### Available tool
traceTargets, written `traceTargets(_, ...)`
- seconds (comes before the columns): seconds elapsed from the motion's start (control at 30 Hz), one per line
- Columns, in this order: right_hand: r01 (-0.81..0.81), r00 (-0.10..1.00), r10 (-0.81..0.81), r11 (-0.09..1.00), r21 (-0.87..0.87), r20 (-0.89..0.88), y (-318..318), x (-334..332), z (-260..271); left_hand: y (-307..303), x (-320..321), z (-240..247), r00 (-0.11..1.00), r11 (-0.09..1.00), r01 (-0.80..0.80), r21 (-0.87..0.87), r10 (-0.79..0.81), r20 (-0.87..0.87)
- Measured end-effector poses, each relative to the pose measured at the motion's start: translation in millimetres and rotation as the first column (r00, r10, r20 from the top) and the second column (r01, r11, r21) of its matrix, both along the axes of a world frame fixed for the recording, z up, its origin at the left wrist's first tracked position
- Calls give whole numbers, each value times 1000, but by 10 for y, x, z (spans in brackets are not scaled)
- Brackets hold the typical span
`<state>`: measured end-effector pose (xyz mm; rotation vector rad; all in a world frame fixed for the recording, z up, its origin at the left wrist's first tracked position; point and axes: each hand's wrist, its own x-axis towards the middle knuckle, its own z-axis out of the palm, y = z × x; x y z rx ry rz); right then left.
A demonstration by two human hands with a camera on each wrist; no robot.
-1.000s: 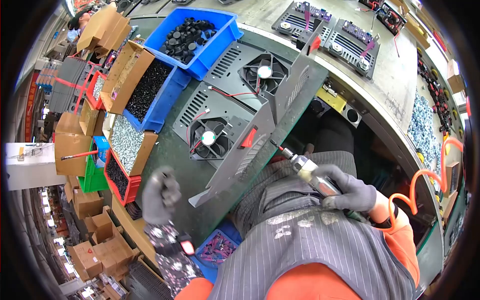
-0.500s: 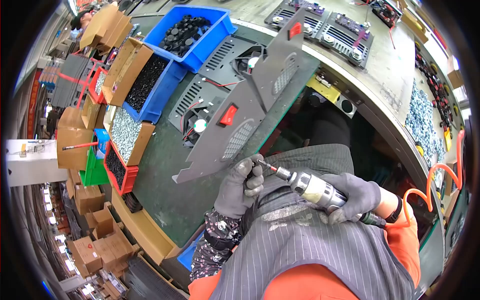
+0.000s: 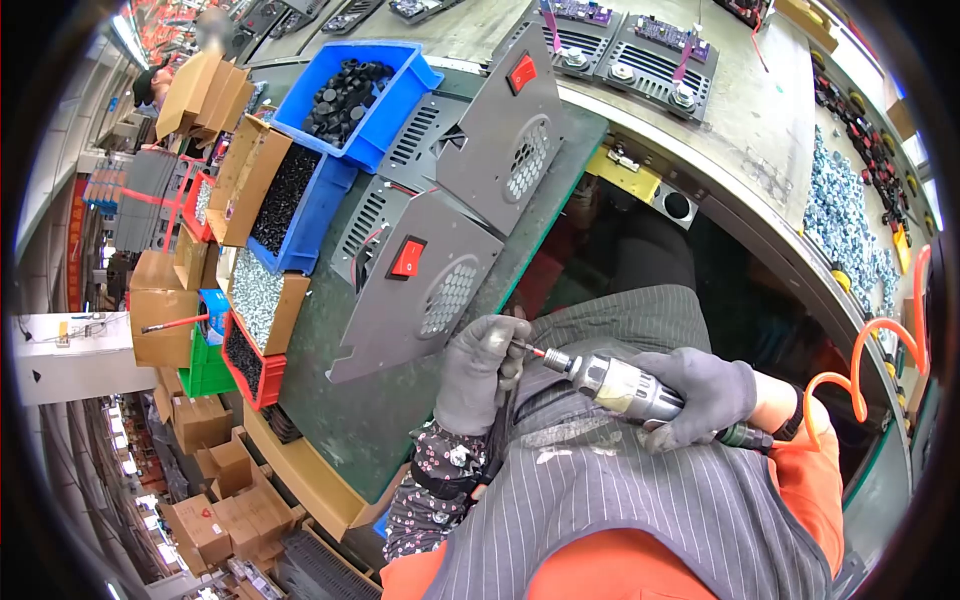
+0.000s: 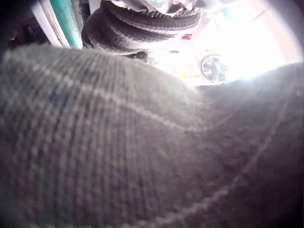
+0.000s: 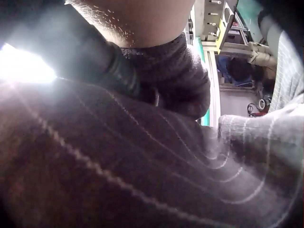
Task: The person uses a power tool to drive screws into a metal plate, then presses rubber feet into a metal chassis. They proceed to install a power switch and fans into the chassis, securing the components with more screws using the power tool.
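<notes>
My right hand, in a grey glove, grips a silver power screwdriver held over the lap. An orange coiled cord or hose trails from its rear. At the driver's bit, the gloved left hand has curled fingers and pinches a small dark piece, too small to make out. Beyond the left hand, a grey metal panel with a red switch and a round mesh stands upright on the bench. A second such panel stands behind it. Striped fabric fills most of the left wrist view; striped cloth also covers much of the right.
Blue bins of black parts line the bench's left side. A cardboard box of silver screws and a red bin stand nearer. Vented plates with circuit boards lie on the far bench. The green bench edge runs beside the lap.
My left hand has moved from the left bench side to the driver's tip. The driver has stayed in my right hand. The panels appear shifted leftward and turned more toward the view, hiding the fans.
</notes>
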<state>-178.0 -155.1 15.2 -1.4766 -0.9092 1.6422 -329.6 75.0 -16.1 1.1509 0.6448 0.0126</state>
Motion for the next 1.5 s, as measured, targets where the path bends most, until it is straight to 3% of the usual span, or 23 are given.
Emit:
traceTargets(0.03,29,999,-32,995,98,22,15,-22,-52,-24,6,-8,1000,1000,-2,4,2,1)
traceTargets(0.07,57,997,-66,979,196,40,33,-29,-76,-72,21,-26,998,988,-47,-148,52,24)
traceTargets(0.1,55,997,-64,978,199,39,58,-20,-64,-97,17,-33,994,950,-88,-298,104,37)
traceTargets(0.13,86,994,-97,975,204,45,92,-7,-37,-72,-26,-49,993,951,-91,-296,107,38)
traceTargets(0.2,117,990,-131,970,212,54,160,37,-7,50,-176,-144,991,985,126,-120,-121,51)
traceTargets(0.27,111,980,-152,954,279,129,225,83,13,217,-407,-171,989,983,144,-118,-146,-11)
traceTargets(0.33,107,973,-163,946,306,164,271,107,-3,450,-612,-90,930,933,348,-93,-356,-89)
traceTargets(0.37,105,965,-177,937,333,194,295,123,-15,538,-659,9,933,935,342,-92,-349,-83)
traceTargets(0.43,89,956,-181,929,359,232,347,154,15,674,-743,253,871,942,308,131,-224,-438)
traceTargets(0.47,99,967,-164,947,304,196,368,170,65,763,-804,181,941,848,270,455,-131,-313)
traceTargets(0.53,92,976,-136,965,247,167,406,183,118,914,-847,159,977,707,-1,707,151,-150)
traceTargets(0.6,143,978,-167,973,183,122,394,168,132,1220,-844,262,959,255,201,946,148,-244)
traceTargets(0.63,125,969,-164,971,206,186,381,178,120,1299,-767,351,959,261,193,946,154,-238)
traceTargets(0.7,109,959,-165,965,238,230,381,176,127,1424,-573,550,941,-247,337,909,70,-330)
traceTargets(0.73,99,948,-175,957,274,267,388,172,138,1478,-493,562,943,-240,332,912,72,-324)
traceTargets(0.83,140,964,-168,980,141,207,402,150,264,1594,-299,546,870,-461,411,787,-61,-490)
traceTargets(0.93,142,971,-155,987,79,184,421,150,277,1640,-177,493,822,-540,404,739,-140,-552)
traceTargets(1.0,136,946,-199,960,246,254,418,151,159,1667,-143,469,828,-566,378,733,-148,-541)
traceTargets(1.07,151,959,-189,971,184,210,463,148,252,1686,-142,450,840,-604,355,713,-128,-527)
traceTargets(1.3,116,975,-138,985,131,172,557,223,263,1867,-178,361,877,-608,299,735,-129,-463)
traceTargets(1.4,161,980,-164,986,32,111,563,222,295,1953,-92,419,841,-619,288,731,-201,-502)
traceTargets(1.43,165,975,-179,980,113,133,570,229,220,1974,-58,430,813,-622,296,725,-235,-533)
traceTargets(1.5,172,978,-178,983,67,108,552,216,235,2022,-36,417,780,-620,315,719,-263,-568)
